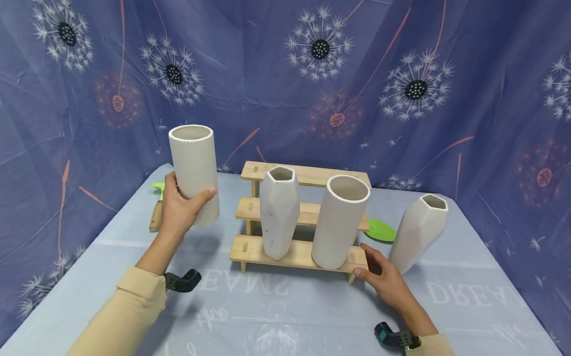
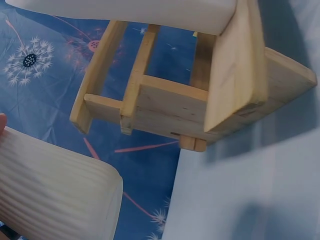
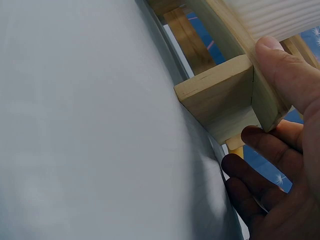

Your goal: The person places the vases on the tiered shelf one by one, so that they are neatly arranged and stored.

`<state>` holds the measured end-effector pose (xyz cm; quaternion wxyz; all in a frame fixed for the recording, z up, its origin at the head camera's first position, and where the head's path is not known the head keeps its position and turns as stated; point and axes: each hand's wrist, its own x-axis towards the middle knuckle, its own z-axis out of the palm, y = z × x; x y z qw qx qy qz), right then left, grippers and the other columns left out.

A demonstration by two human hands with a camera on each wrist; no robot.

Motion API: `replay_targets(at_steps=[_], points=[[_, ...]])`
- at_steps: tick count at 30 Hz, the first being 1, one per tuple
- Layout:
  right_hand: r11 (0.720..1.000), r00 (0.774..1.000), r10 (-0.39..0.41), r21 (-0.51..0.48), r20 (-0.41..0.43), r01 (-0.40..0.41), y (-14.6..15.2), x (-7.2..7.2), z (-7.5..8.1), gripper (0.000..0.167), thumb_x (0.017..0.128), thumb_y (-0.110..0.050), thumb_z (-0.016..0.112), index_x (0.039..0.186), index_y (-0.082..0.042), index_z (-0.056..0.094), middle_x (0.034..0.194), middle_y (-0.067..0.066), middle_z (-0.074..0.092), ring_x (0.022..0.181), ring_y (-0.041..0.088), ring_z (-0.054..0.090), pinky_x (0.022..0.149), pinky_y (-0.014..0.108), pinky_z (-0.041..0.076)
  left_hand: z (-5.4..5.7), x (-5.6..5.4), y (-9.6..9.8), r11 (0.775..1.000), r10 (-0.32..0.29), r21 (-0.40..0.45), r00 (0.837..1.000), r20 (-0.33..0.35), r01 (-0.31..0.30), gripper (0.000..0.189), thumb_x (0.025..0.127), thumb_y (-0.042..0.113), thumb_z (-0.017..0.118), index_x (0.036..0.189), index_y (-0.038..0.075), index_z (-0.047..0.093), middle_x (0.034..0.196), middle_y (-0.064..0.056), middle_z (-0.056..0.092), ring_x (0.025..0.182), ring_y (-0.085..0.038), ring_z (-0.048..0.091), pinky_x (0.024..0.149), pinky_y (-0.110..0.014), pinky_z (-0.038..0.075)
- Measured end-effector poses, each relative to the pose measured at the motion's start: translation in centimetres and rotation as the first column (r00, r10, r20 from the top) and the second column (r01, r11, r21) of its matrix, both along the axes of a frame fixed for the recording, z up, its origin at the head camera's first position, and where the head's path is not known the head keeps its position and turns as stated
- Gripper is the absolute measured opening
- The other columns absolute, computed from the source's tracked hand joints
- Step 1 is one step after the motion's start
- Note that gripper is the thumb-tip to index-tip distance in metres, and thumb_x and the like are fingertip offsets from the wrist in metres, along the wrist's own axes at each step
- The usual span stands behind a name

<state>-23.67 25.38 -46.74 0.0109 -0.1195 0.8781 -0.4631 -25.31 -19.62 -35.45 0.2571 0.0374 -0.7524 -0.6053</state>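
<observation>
From where I stand, most of the fingers of the left hand (image 1: pixel 179 207) are hidden behind the ribbed vase (image 1: pixel 194 165) it grips, thumb across the front, in the air between nine and ten o'clock from the wooden stand (image 1: pixel 317 176). At four o'clock, the right hand (image 1: pixel 385 276) pinches the end of the bottom step (image 1: pixel 245 249), its other fingers loosely bent. A second ribbed vase (image 1: pixel 339 224) and a faceted vase (image 1: pixel 278 218) hide parts of the stand; another faceted vase (image 1: pixel 419 233), at three o'clock, partly covers a flat green thing (image 1: pixel 380 230)
</observation>
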Motion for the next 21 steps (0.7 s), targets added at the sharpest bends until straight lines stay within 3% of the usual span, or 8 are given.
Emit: replay_targets(at_steps=[11,21], points=[[1.0,1.0,0.005,-0.018,0.01,-0.005,0.0,0.1,0.4,0.074,0.087,-0.035,0.067,0.146,-0.009,0.033,0.138,0.019,0.049,0.12,0.032,0.052,0.094,0.037,0.045,1.9,-0.7,0.4,0.999,-0.049,-0.011,0.997,-0.062,0.049,0.081,0.075,0.027,0.078,0.14,0.017,0.031,0.135,-0.011,0.042,0.118,-0.029,0.047,0.099,-0.053,0.039],[1.0,1.0,-0.005,-0.002,0.002,0.005,0.1,0.0,-0.1,0.075,0.085,-0.042,0.066,0.146,-0.01,0.035,0.137,0.018,0.05,0.118,0.032,0.053,0.094,0.038,0.046,3.8,-1.4,0.9,0.998,-0.049,-0.043,0.995,-0.082,0.046,0.084,0.074,0.029,0.079,0.141,0.017,0.03,0.136,-0.012,0.042,0.12,-0.03,0.047,0.098,-0.056,0.039]])
